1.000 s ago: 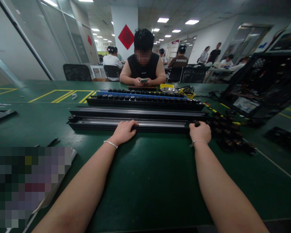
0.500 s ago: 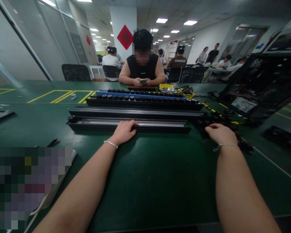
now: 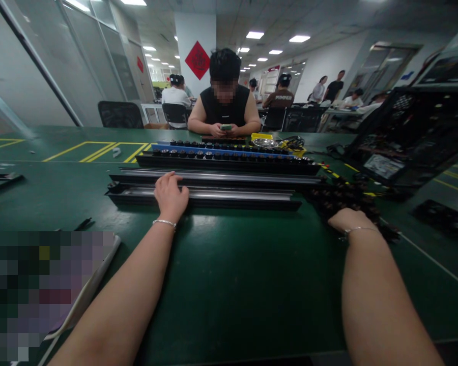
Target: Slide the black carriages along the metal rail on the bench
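My left hand [image 3: 170, 195] lies on the nearest long black rail [image 3: 236, 197], fingers stretched across it toward a second rail [image 3: 244, 178] behind. My right hand [image 3: 349, 219] is at the edge of a heap of small black parts [image 3: 343, 198] to the right of the rails; its fingers are curled down into the heap and hidden, so I cannot tell if they hold anything. Two more rails [image 3: 229, 161] fitted with rows of black parts lie further back. Each wrist wears a thin bracelet.
A person in a black sleeveless top [image 3: 224, 109] sits opposite, holding a phone. A black crate [image 3: 412, 132] stands at the right. A metal bowl [image 3: 265, 142] and a yellow box [image 3: 262, 135] sit behind the rails. A blurred sheet [image 3: 46, 284] lies at lower left.
My left hand has slid left along the near rail and reached further over it. My right hand left the rail's right end and moved right and down into the heap of parts.
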Motion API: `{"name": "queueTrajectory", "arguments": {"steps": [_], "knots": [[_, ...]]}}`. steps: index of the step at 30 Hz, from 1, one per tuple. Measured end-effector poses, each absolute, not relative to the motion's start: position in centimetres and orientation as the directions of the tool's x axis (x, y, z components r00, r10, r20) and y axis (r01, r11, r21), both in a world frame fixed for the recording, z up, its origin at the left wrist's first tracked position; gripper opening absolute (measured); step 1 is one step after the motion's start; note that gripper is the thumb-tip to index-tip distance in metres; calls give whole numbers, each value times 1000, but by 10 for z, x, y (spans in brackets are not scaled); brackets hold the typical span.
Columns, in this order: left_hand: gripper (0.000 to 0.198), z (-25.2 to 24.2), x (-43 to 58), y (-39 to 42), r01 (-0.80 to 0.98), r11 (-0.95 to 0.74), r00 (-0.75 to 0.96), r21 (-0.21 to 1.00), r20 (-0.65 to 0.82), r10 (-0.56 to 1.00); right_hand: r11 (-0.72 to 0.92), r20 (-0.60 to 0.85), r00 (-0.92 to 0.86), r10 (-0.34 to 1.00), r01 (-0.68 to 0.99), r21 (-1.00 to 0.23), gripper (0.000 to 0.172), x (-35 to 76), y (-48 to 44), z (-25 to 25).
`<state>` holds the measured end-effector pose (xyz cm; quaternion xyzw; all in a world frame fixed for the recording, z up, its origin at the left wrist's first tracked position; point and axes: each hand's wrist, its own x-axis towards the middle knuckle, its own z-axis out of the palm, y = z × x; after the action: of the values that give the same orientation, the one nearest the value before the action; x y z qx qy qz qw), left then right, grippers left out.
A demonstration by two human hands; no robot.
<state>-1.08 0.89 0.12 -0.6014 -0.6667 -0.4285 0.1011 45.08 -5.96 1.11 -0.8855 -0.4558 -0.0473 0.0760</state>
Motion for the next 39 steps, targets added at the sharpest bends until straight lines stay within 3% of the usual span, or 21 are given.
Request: {"name": "queueTrajectory", "arguments": {"steps": [2,5,7,9,13,22,39], "knots": [[29,2,-23,11,851,48,-412,523,607,679,-689,61,697,714,716,-113,58,432,-64,22],[31,4,-41,12,720,213,-630,660,494,600,-626,160,637,754,770,-119,50,399,-67,32],[31,5,-53,14,607,289,-745,740,403,532,-481,298,493,818,869,-118,48,377,-63,31],[34,4,-65,16,543,310,-796,781,360,487,-233,421,252,872,968,-97,47,357,-55,24],[37,3,-87,21,440,324,-860,838,289,420,165,408,-137,903,986,-33,37,332,-38,2],[38,3,-98,18,405,454,-844,794,133,520,133,303,-114,946,990,-42,21,332,-27,-5],[42,-9,-114,27,455,388,-852,801,266,450,111,246,-94,965,992,-56,19,330,-27,-1]]}}
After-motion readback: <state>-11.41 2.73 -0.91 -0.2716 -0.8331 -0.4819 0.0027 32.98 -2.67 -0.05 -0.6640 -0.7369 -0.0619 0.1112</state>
